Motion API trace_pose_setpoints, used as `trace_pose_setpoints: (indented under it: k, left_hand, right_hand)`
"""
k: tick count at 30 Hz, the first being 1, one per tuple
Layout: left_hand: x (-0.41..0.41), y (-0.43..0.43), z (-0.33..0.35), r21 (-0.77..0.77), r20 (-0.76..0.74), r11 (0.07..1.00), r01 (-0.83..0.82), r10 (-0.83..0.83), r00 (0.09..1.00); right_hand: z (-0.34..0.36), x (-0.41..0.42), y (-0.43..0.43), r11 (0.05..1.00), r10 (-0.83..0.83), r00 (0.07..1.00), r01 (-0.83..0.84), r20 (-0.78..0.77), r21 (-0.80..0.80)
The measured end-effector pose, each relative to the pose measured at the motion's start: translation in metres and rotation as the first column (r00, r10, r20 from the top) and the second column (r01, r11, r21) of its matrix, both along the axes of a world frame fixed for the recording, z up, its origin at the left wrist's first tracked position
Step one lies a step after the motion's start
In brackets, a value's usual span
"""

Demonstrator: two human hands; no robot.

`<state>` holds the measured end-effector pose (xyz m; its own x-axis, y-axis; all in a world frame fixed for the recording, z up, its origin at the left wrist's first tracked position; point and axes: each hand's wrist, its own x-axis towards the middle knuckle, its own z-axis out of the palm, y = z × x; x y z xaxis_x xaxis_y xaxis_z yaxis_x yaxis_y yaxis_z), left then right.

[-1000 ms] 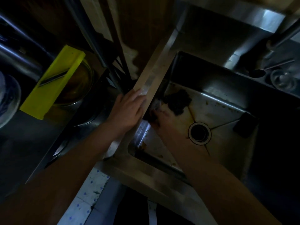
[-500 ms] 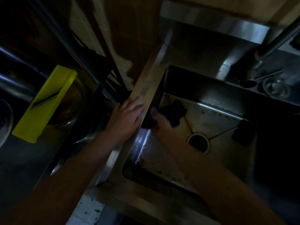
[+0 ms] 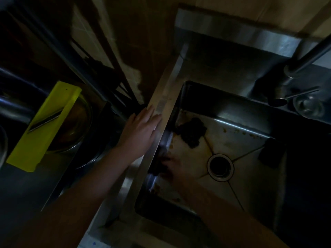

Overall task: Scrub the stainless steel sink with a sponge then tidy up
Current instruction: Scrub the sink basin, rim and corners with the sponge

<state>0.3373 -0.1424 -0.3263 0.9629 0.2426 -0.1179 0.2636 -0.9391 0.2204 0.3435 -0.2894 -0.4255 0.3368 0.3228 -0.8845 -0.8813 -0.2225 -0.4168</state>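
Resting flat on the sink (image 3: 166, 90) rim, up and left of the drain (image 3: 220, 167), the left hand (image 3: 141, 129) had its fingers straight. The right hand (image 3: 174, 166), just left of the drain against the basin wall, met what looked like a dark sponge (image 3: 156, 167); shadow hid whether its fingers gripped it. A dark clump (image 3: 190, 133) lay beyond the drain.

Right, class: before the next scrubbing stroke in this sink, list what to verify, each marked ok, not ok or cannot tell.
1. Left hand braced flat on the sink rim: ok.
2. Right hand gripping the sponge: cannot tell, too dark.
3. Drain open: ok.
4. Sink floor free of stains: not ok, brown spots on it.
5. Floor cleared of loose things: not ok, a dark clump and a dark block lie there.
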Motion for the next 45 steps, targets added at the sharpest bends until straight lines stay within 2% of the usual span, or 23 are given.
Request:
trace_pose_setpoints:
  k: [3, 5, 7, 11, 14, 18, 21, 24, 27, 30, 32, 35, 38, 41, 45]
  left_hand:
    - [0.003, 0.001, -0.003, -0.02, -0.052, 1.0, 0.006, -0.007, 0.999]
    - [0.003, 0.004, -0.003, -0.061, -0.049, 0.998, -0.005, 0.002, 0.999]
    - [0.002, 0.006, -0.002, -0.096, -0.063, 0.995, -0.017, 0.011, 0.998]
    - [0.002, 0.008, -0.004, -0.112, -0.095, 0.993, -0.025, 0.014, 0.995]
    - [0.004, 0.007, -0.003, -0.105, -0.092, 0.994, -0.034, 0.025, 0.995]
    - [0.007, 0.005, -0.001, -0.097, -0.104, 0.995, -0.028, 0.018, 0.994]
    - [0.009, 0.007, -0.001, -0.087, -0.119, 0.996, -0.026, 0.015, 0.993]
    - [0.009, 0.006, -0.001, -0.078, -0.122, 0.997, -0.021, 0.011, 0.992]
    - [0.008, 0.004, -0.001, -0.077, -0.111, 0.997, -0.013, 0.005, 0.994]
    - [0.007, 0.004, -0.002, -0.088, -0.108, 0.996, -0.019, 0.009, 0.994]
    - [0.008, 0.005, -0.001, -0.093, -0.111, 0.995, -0.021, 0.01, 0.994]
    - [0.009, 0.005, -0.001, -0.116, -0.11, 0.993, -0.031, 0.019, 0.994]
    - [0.01, 0.006, -0.001, -0.151, -0.096, 0.988, -0.037, 0.023, 0.995]
    - [0.01, 0.007, -0.002, -0.154, -0.084, 0.987, -0.035, 0.022, 0.996]
    - [0.011, 0.007, -0.001, -0.138, -0.091, 0.99, -0.037, 0.024, 0.996]
  right_hand:
    - [-0.007, -0.03, -0.014, 0.988, 0.139, 0.979, -0.148, -0.146, -0.05]
    - [-0.002, -0.03, -0.014, 0.994, 0.101, 0.973, -0.109, -0.207, -0.027]
    - [0.003, -0.013, -0.008, 1.0, 0.014, 0.989, -0.015, -0.149, -0.008]
    - [0.005, 0.07, 0.027, 0.975, -0.208, 0.973, 0.199, 0.096, 0.097]
    - [0.002, 0.125, 0.052, 0.953, -0.296, 0.944, 0.279, 0.147, 0.121]
    - [-0.017, 0.128, 0.05, 0.96, -0.271, 0.95, 0.254, 0.157, 0.12]
    - [-0.034, 0.078, 0.036, 0.99, -0.14, 0.975, 0.141, 0.17, 0.004]
    - [-0.046, 0.009, 0.006, 0.996, 0.003, 0.998, 0.002, 0.055, -0.087]
    - [-0.041, -0.035, -0.015, 0.985, 0.165, 0.983, -0.169, -0.083, -0.038]
    - [-0.033, -0.029, -0.005, 0.994, 0.035, 0.989, -0.049, -0.146, -0.094]
    - [-0.025, 0.0, 0.009, 0.995, -0.077, 0.995, 0.073, -0.062, -0.067]
    - [-0.006, 0.073, 0.036, 0.975, -0.213, 0.972, 0.205, 0.1, 0.082]
    - [0.012, 0.146, 0.056, 0.939, -0.3, 0.938, 0.257, 0.175, 0.229]
    - [0.017, 0.167, 0.064, 0.936, -0.324, 0.913, 0.271, 0.248, 0.226]
    - [0.006, 0.114, 0.058, 0.939, -0.344, 0.89, 0.32, 0.299, 0.129]
